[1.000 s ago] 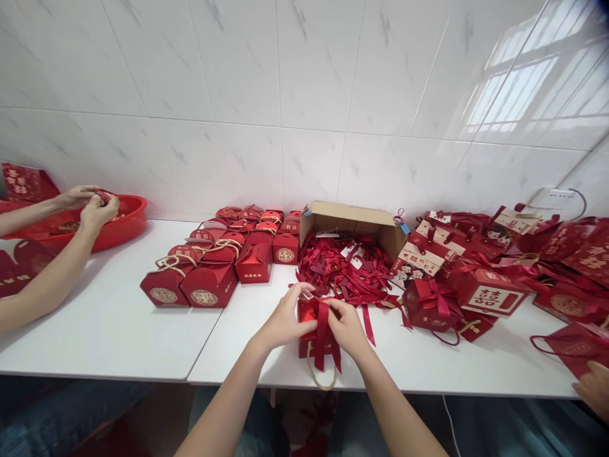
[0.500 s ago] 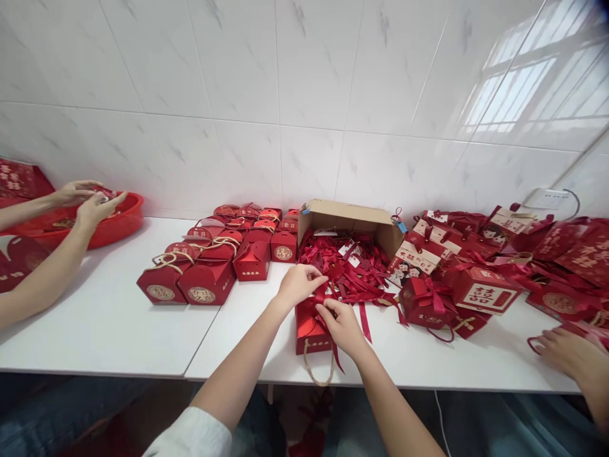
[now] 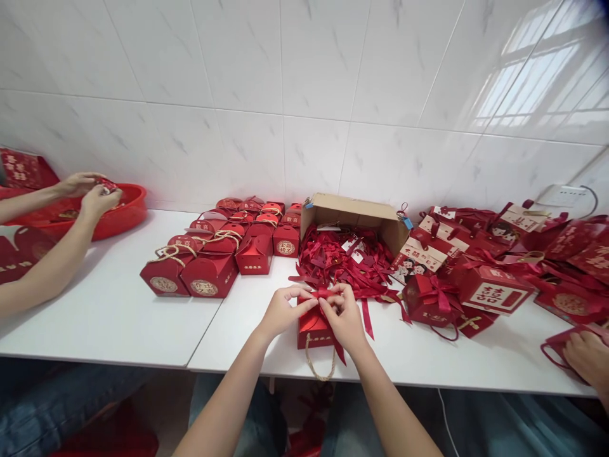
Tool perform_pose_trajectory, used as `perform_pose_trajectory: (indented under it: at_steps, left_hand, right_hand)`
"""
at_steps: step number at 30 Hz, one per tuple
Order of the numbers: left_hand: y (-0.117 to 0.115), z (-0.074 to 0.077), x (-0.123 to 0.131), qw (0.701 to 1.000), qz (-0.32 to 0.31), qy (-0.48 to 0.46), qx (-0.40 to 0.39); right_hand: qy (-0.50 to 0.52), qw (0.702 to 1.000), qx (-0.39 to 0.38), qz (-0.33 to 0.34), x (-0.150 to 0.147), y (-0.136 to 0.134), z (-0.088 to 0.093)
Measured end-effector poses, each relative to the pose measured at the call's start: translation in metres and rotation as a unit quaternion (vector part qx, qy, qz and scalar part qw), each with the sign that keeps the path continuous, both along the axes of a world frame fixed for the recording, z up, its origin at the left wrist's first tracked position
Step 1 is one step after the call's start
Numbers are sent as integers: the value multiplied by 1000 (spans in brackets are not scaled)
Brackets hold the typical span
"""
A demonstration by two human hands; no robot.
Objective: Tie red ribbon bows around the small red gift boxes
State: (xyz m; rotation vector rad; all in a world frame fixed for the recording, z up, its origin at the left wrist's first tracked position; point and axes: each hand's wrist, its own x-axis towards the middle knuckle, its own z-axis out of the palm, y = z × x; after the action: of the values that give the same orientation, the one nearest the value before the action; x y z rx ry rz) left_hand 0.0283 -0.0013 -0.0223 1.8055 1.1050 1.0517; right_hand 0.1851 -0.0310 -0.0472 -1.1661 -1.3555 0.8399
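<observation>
A small red gift box (image 3: 309, 331) with gold print stands on the white table before me, its twine handle (image 3: 320, 376) hanging over the near edge. My left hand (image 3: 284, 312) pinches a red ribbon (image 3: 340, 353) above the box top. From the other side my right hand (image 3: 346, 320) grips the same ribbon, thumb and fingers pressed together close to the left fingertips. One ribbon tail hangs down the box front. My fingers hide the middle of the ribbon, so I cannot tell whether it is knotted. Just behind lies a heap of red ribbons (image 3: 342, 263).
The ribbons spill from a cardboard carton (image 3: 354, 206). Rows of red boxes (image 3: 209, 279) stand left; decorated boxes (image 3: 497, 289) pile up right. At far left another person's hands (image 3: 92, 193) work over a red basin (image 3: 137, 206); at far right a person's hand (image 3: 587, 358) holds something red.
My left hand has come down and toward my right hand, and both now meet at the ribbon over the box. At far right, the other person's hand has lifted a red item with a looped handle.
</observation>
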Motion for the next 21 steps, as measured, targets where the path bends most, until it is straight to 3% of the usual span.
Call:
perform_pose_trajectory:
  at_steps: [13, 21]
  left_hand:
    - [-3, -2, 4, 997, 23, 33, 64]
    - [0, -7, 6, 998, 8, -48, -28]
  right_hand:
    - [-170, 982, 81, 1, 6, -12, 13]
    - [-167, 985, 28, -16, 10, -5, 1]
